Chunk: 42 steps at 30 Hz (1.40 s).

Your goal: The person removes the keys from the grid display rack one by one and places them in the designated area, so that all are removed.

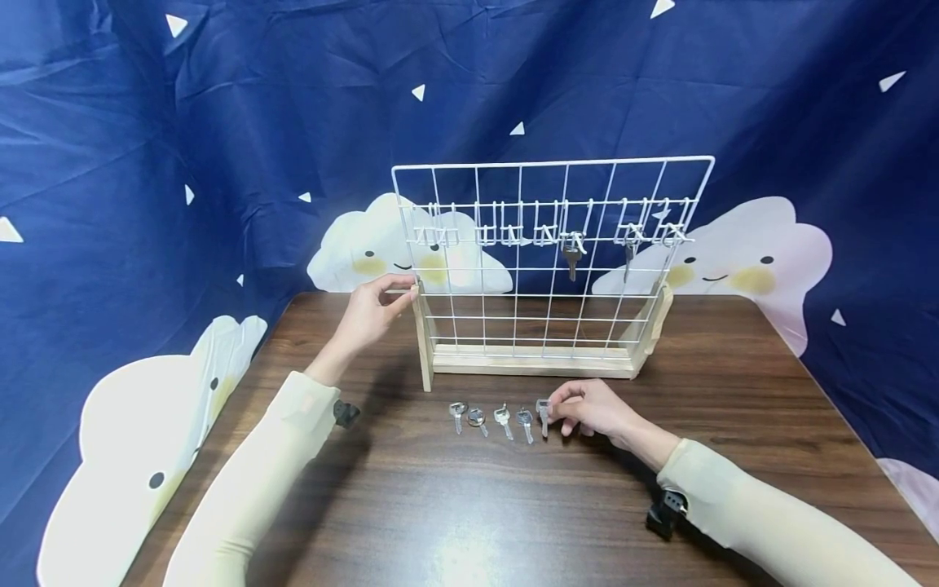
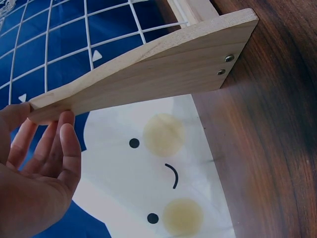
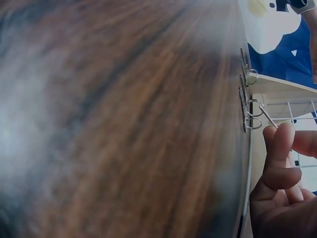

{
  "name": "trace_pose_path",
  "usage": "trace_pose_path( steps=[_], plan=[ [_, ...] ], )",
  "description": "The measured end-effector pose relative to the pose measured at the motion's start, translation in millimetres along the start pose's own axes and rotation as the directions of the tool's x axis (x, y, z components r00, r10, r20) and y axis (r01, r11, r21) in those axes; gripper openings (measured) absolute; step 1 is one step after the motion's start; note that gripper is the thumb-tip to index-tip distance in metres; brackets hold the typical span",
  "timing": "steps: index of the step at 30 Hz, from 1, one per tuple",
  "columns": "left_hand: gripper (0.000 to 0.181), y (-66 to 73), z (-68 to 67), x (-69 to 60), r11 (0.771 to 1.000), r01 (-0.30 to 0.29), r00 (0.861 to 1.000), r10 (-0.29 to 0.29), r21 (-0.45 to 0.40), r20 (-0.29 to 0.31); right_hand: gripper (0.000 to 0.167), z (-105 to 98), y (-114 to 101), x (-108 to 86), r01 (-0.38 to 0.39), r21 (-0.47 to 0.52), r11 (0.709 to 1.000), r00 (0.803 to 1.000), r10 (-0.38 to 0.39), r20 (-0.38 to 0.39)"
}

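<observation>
My left hand pinches the upper end of the rack's wooden side panel between thumb and fingers. Low over the table, my right hand holds a key by its head between thumb and fingertips. In the right wrist view the same key shows edge-on at the fingertips. To its left, several keys with rings lie in a row, among them a silver key and a leftmost key. A white wire grid rack with hooks stands behind them.
Two keys hang from hooks on the grid: a darker key right of the middle and another key farther right. The rack's wooden base bar sits on the brown table. A blue curtain with clouds hangs behind.
</observation>
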<state>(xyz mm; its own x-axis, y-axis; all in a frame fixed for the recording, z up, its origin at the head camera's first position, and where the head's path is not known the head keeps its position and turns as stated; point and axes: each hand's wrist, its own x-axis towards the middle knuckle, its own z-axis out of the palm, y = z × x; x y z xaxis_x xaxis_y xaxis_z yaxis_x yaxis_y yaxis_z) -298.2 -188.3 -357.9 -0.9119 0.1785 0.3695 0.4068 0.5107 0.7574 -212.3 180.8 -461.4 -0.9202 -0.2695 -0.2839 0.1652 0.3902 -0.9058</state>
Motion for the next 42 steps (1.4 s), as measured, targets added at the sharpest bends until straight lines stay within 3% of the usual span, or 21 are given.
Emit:
trace_pose_path(
  steps=[16, 42],
  plan=[
    [0.031, 1.8, -0.3, -1.0, 1.000, 0.008, 1.000, -0.008, 0.004, 0.000, 0.018, -1.7, 3.7, 1.4, 0.001, -0.028, 1.000, 0.999, 0.001, 0.047],
    [0.032, 2.1, -1.1, -1.9, 1.000, 0.006, 1.000, -0.006, 0.004, 0.000, 0.029, -7.7, 2.9, -1.4, -0.020, -0.032, 0.999, 1.000, 0.020, 0.017]
  ],
)
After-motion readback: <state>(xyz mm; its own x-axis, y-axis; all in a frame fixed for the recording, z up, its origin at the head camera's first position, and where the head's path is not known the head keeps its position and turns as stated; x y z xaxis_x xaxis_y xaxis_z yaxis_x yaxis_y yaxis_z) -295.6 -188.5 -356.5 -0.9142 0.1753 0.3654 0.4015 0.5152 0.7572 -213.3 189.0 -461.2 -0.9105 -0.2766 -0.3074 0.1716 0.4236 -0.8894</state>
